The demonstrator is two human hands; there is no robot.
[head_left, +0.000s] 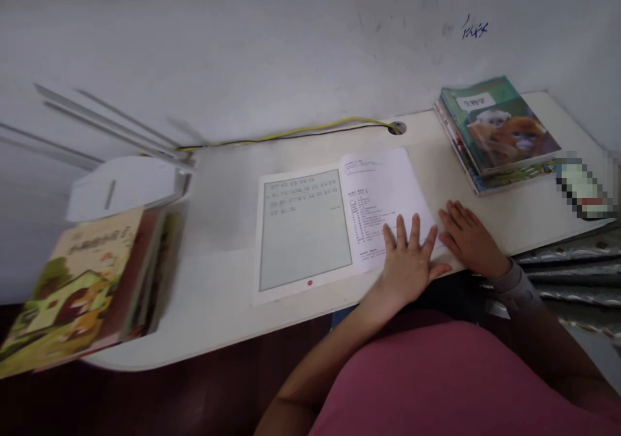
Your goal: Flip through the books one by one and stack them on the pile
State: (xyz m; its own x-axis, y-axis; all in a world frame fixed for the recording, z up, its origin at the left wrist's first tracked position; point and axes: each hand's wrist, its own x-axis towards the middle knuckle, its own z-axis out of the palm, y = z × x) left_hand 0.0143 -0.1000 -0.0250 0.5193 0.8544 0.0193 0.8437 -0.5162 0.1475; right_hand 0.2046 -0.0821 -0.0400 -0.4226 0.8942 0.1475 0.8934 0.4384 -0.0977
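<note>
An open book [305,229] lies on the white table [213,306], its left page tinted grey-green and its right page white with printed text. My left hand [408,258] rests flat with fingers spread over the lower part of the right page. Just to the right of the book, my right hand [473,239] lies on the tabletop with its fingers stretched out, close to the page's edge. Neither hand grips anything.
A book stack [514,132] with monkeys on its cover sits at the back right, beside a pixelated object [585,187]. More books [82,287] stand at the left near a white stand [126,187]. A yellow cable [310,127] runs along the wall into a hole [398,127].
</note>
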